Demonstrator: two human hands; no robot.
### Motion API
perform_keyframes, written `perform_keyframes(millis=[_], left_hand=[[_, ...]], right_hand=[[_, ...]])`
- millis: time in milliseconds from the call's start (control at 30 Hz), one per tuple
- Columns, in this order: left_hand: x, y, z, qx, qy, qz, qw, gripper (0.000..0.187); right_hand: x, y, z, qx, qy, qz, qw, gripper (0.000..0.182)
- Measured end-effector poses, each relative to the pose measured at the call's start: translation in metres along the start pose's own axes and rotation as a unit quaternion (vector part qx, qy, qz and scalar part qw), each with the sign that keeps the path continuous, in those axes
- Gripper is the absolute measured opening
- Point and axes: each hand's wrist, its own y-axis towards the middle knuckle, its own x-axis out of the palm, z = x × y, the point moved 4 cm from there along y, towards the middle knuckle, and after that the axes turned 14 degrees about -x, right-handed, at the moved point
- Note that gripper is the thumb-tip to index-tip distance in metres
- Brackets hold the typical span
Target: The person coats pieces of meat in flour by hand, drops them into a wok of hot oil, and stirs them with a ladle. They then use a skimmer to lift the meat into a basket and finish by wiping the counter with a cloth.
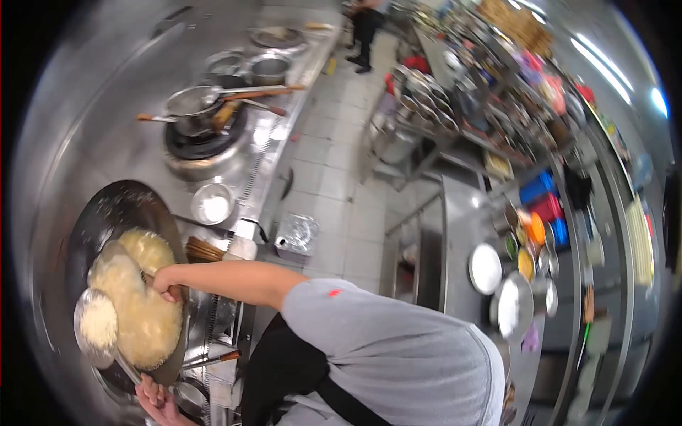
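Observation:
In the head view, a dark wok at the left holds pale yellow, foaming liquid. My right hand is closed over the wok's near side, its fingers around a thin handle that leads into the foam; the tool's far end is hidden. Lower down, my left hand grips the metal handle of a large round scoop. A heap of pale, crumbly food lies in that scoop, which is over the wok's lower-left rim.
Beyond the wok, a pot with a strainer sits on a burner. A small bowl of white contents stands beside it. Behind me, a steel counter carries white plates and bowls. Another person stands in the aisle.

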Motion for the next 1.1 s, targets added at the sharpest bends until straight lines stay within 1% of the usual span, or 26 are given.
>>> perform_keyframes(millis=[33, 100, 133, 200, 267, 300, 333, 367, 400, 433, 467, 500, 533, 567, 600, 633, 667, 700, 733, 767, 867, 900, 967, 1000, 1067, 1100], left_hand=[[0.003, -0.002, -0.005, 0.028, -0.018, 0.014, 0.999, 0.018], [0.001, -0.007, -0.011, 0.059, -0.04, 0.033, 0.997, 0.01], [0.002, -0.011, -0.014, 0.079, -0.051, 0.038, 0.995, 0.01], [0.007, -0.021, -0.022, 0.071, -0.075, 0.047, 0.994, 0.005], [0.003, -0.03, -0.027, 0.082, -0.069, 0.067, 0.992, 0.009], [-0.001, -0.03, -0.03, 0.084, -0.082, 0.039, 0.992, 0.012], [0.001, -0.034, -0.034, 0.093, -0.098, 0.02, 0.991, 0.015], [-0.004, -0.037, -0.037, 0.115, -0.097, 0.054, 0.987, 0.02], [-0.013, -0.036, -0.037, 0.111, -0.083, 0.009, 0.99, 0.019], [0.001, -0.039, -0.041, 0.127, -0.099, 0.009, 0.987, 0.017], [0.009, -0.04, -0.04, 0.125, -0.125, 0.03, 0.984, 0.014], [0.003, -0.036, -0.038, 0.11, -0.079, -0.006, 0.991, 0.012], [0.006, -0.036, -0.037, 0.112, -0.085, 0.007, 0.99, 0.01], [0.009, -0.035, -0.037, 0.119, -0.098, 0.029, 0.988, 0.008], [0.011, -0.032, -0.035, 0.122, -0.107, 0.044, 0.986, 0.006], [0.012, -0.031, -0.033, 0.128, -0.104, 0.043, 0.985, 0.004], [0.013, -0.032, -0.035, 0.132, -0.099, 0.036, 0.986, 0.004], [0.022, -0.037, -0.035, 0.145, -0.1, 0.039, 0.984, 0.006], [0.021, -0.037, -0.033, 0.151, -0.105, 0.042, 0.982, 0.006], [0.02, -0.037, -0.031, 0.146, -0.108, 0.029, 0.983, 0.006], [0.022, -0.04, -0.029, 0.148, -0.12, 0.014, 0.982, 0.005], [0.025, -0.042, -0.028, 0.153, -0.113, 0.013, 0.982, 0.005], [0.028, -0.043, -0.025, 0.16, -0.106, 0.013, 0.981, 0.005], [0.031, -0.045, -0.023, 0.161, -0.089, 0.007, 0.983, 0.005], [0.038, -0.047, -0.021, 0.166, -0.073, 0.003, 0.983, 0.005], [0.041, -0.048, -0.02, 0.178, -0.089, 0.029, 0.98, 0.006]], right_hand=[[0.011, -0.014, -0.007, -0.022, 0.019, 0.013, 0.999, 0.012], [0.026, -0.061, -0.026, -0.074, 0.031, 0.081, 0.993, 0.011], [0.031, -0.086, -0.035, -0.091, 0.022, 0.112, 0.989, 0.012], [0.042, -0.129, -0.054, -0.112, 0.013, 0.173, 0.978, 0.03], [0.05, -0.179, -0.084, -0.112, -0.124, 0.2, 0.965, 0.042], [0.049, -0.18, -0.084, -0.144, -0.255, 0.224, 0.93, 0.044], [0.052, -0.2, -0.095, -0.115, -0.204, 0.228, 0.945, 0.043], [0.053, -0.204, -0.096, -0.102, -0.218, 0.224, 0.944, 0.043], [0.053, -0.208, -0.098, -0.103, -0.246, 0.233, 0.935, 0.044], [0.046, -0.195, -0.082, -0.159, -0.29, 0.251, 0.909, 0.046], [0.029, -0.175, -0.06, -0.217, -0.357, 0.267, 0.869, 0.048], [0.031, -0.191, -0.081, -0.232, -0.374, 0.254, 0.861, 0.045], [0.031, -0.205, -0.095, -0.174, -0.238, 0.231, 0.927, 0.039], [0.029, -0.213, -0.107, -0.132, -0.201, 0.222, 0.945, 0.037], [0.03, -0.222, -0.119, -0.125, -0.111, 0.215, 0.962, 0.039], [0.021, -0.222, -0.116, -0.141, -0.024, 0.207, 0.968, 0.043], [0.015, -0.222, -0.112, -0.147, -0.005, 0.196, 0.97, 0.032], [0.0, -0.222, -0.117, -0.125, 0.017, 0.191, 0.973, 0.032], [-0.007, -0.225, -0.123, -0.123, 0.004, 0.198, 0.972, 0.025], [-0.019, -0.224, -0.122, -0.131, 0.007, 0.209, 0.969, 0.021], [-0.059, -0.216, -0.122, -0.141, -0.081, 0.257, 0.953, 0.021], [-0.071, -0.209, -0.119, -0.142, -0.083, 0.253, 0.953, 0.021], [-0.094, -0.195, -0.121, -0.14, -0.272, 0.317, 0.898, 0.023], [-0.095, -0.184, -0.12, -0.143, -0.272, 0.314, 0.898, 0.023], [-0.096, -0.164, -0.114, -0.047, -0.335, 0.335, 0.88, 0.023], [-0.113, -0.134, -0.084, -0.068, -0.217, 0.297, 0.928, 0.022]])
